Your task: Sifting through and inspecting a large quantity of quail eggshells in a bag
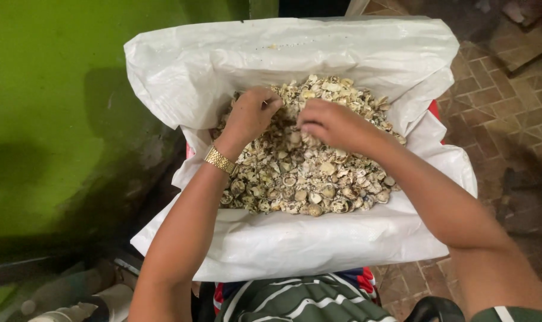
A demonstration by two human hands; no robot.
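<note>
a white woven sack lies spread open, carrying a heap of broken shells.

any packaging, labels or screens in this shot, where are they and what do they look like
White woven sack: centre of view, mouth rolled open, crumpled, plain white; no print legible.
Broken pale shells: heaped inside it, beige and brown; left hand and right hand rest on the heap.
No labels, signs or screens in view.

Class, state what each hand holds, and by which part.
Cannot be told: both the left hand and right hand rest fingers-down in the shell pieces.
</note>
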